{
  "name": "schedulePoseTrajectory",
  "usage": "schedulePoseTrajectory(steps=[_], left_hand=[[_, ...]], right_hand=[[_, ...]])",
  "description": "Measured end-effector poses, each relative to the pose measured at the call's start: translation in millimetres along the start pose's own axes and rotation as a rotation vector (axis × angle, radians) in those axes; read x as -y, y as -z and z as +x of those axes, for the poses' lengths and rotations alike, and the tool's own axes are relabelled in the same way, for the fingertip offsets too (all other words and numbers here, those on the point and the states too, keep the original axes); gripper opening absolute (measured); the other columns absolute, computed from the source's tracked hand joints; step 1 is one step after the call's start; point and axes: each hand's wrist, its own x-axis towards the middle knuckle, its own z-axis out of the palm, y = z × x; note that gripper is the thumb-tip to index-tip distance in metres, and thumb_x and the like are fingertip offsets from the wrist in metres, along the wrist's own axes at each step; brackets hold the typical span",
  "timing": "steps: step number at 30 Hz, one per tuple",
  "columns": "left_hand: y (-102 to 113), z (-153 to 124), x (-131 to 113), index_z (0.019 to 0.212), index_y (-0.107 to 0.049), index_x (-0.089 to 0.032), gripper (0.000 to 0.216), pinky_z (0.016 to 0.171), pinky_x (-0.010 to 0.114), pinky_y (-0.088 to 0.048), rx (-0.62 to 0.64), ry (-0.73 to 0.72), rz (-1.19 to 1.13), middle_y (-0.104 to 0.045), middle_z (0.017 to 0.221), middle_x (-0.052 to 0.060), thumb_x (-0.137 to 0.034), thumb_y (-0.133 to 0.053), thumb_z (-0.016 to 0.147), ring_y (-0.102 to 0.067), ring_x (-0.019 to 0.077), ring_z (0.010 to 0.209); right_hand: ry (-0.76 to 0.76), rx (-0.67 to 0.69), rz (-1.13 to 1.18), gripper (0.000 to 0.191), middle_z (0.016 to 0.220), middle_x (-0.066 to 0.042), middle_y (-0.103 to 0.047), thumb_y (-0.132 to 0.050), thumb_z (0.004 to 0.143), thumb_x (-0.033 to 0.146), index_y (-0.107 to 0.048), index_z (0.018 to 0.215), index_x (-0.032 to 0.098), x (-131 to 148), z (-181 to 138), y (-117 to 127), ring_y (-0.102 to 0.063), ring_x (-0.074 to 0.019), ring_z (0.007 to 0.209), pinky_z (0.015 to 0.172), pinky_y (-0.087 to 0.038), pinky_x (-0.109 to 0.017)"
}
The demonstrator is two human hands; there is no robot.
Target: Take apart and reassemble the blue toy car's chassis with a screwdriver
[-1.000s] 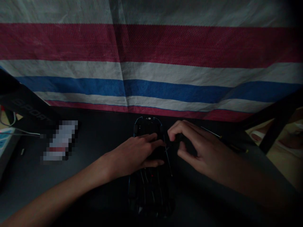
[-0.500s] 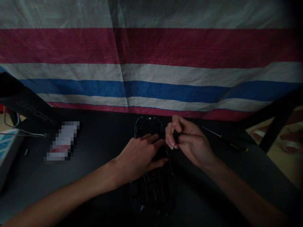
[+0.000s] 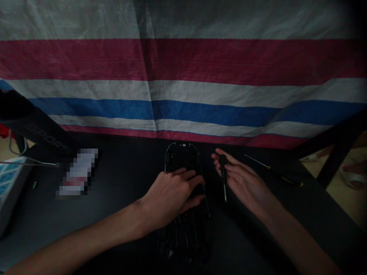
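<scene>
A dark toy-car chassis (image 3: 183, 214) with a thin blue rim lies lengthwise on the black table (image 3: 120, 214). My left hand (image 3: 174, 191) rests flat on its middle, fingers stretched across it. My right hand (image 3: 243, 181) lies palm up just right of the chassis. A small screwdriver (image 3: 223, 179) with a black handle lies loosely across its fingers, metal tip pointing toward me. The dim light hides the chassis details.
A second thin screwdriver (image 3: 272, 170) with a yellow band lies at the right. A blurred white packet (image 3: 77, 173) sits at the left beside a black bag strap (image 3: 43, 135). A striped red, white and blue tarp (image 3: 183, 84) hangs behind. Another person's foot (image 3: 354, 173) shows far right.
My right hand, which was pinched near the chassis, has turned palm up and uncurled, showing the screwdriver. My left hand has stayed on the chassis.
</scene>
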Motion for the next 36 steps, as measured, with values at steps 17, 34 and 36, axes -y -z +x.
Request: schedulePoseTrajectory(steps=[17,34,36], left_hand=[[3.6,4.7,-4.3,0.121,-0.066,-0.02,0.023,0.072,0.032,-0.055,0.052,0.014,0.013,-0.075,0.114,0.003,-0.035,-0.059,0.105,-0.072,0.0228,0.105],[10.3,9.0,-6.7,0.116,-0.068,-0.022,0.016,0.074,0.032,-0.052,0.055,-0.019,-0.014,-0.075,0.115,0.0,-0.03,-0.062,0.103,-0.073,0.02,0.1],[12.0,13.1,-2.0,0.113,-0.069,-0.022,0.015,0.072,0.031,-0.05,0.067,-0.01,-0.061,-0.075,0.109,0.001,-0.03,-0.065,0.101,-0.073,0.0189,0.094]], right_hand=[[-0.139,0.077,0.036,0.046,0.129,-0.005,-0.075,-0.075,0.086,0.027,-0.073,0.132,0.028,-30.1,-15.3,2.6,-0.068,-0.0221,0.123,0.119,-0.044,-0.042],[-0.114,0.072,0.016,0.046,0.13,-0.005,-0.075,-0.074,0.085,0.027,-0.072,0.131,0.028,-29.8,-18.0,-2.5,-0.067,-0.0231,0.125,0.118,-0.044,-0.043],[-0.123,0.064,0.023,0.045,0.126,-0.005,-0.076,-0.076,0.083,0.026,-0.073,0.129,0.027,-29.8,-17.9,-2.9,-0.067,-0.0228,0.124,0.117,-0.045,-0.042]])
